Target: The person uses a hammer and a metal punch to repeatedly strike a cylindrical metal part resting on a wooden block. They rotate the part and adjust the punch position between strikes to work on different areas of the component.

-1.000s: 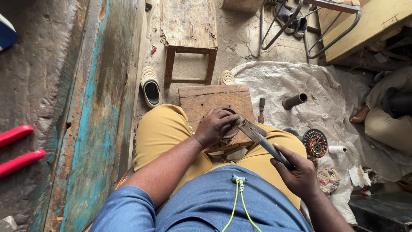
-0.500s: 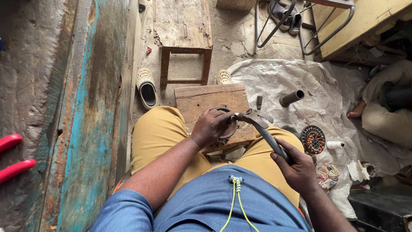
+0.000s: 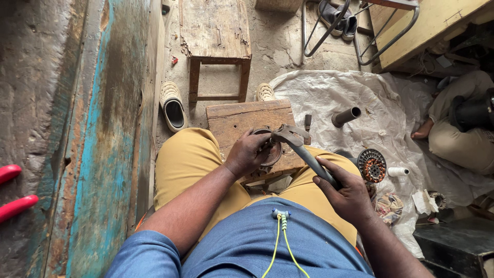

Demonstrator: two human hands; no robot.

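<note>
The head view looks down on a seated person in mustard trousers and a blue shirt. The left hand (image 3: 249, 152) is clenched over a round metal part (image 3: 271, 152) and presses it onto a small wooden block (image 3: 252, 121) that lies across the knees. The right hand (image 3: 350, 193) grips the dark handle of a wrench (image 3: 303, 149); its head sits on the upper right edge of the round part, just beside the left fingers. The shaft runs down and right from there into the closed right fist, above the right thigh.

Beyond the block stands a worn wooden stool (image 3: 216, 31) on the concrete floor. A pale clog (image 3: 172, 105) lies left of the block, and a second clog (image 3: 265, 92) peeks out behind it. To the right a white sheet (image 3: 329, 92) covers the floor; on it lie a short pipe (image 3: 346, 116), a wound rotor (image 3: 371, 166) near the right hand, and a white roll (image 3: 397, 171) beside the rotor. Another person (image 3: 458, 134) sits at the sheet's far right edge. A weathered blue-streaked wall (image 3: 77, 128) fills the left side, with two red handles (image 3: 15, 193) at its edge.
</note>
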